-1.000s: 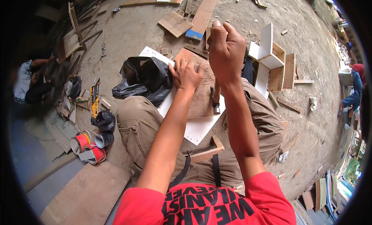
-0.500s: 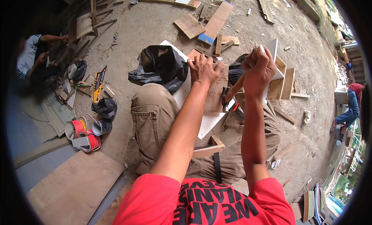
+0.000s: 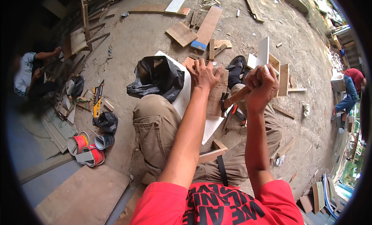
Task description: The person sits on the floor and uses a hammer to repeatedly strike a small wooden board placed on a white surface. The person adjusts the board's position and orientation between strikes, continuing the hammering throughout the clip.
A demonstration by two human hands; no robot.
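Hands apart: left hand (image 3: 204,74) flat on wooden board (image 3: 215,99); right hand (image 3: 261,86) grips hammer (image 3: 231,100) beside it.

Board (image 3: 217,94) under the left hand (image 3: 204,74): raw wood, matt, rough grain, lying on a smooth white laminate panel (image 3: 185,96). Hammer (image 3: 229,101) in the right hand (image 3: 261,85): wooden handle, dark dull metal head. Bag (image 3: 155,78): glossy black plastic, crinkled; ground (image 3: 139,39): rough dusty concrete; trousers (image 3: 155,128): matt khaki cloth.

Head camera looks steeply down, close above lap
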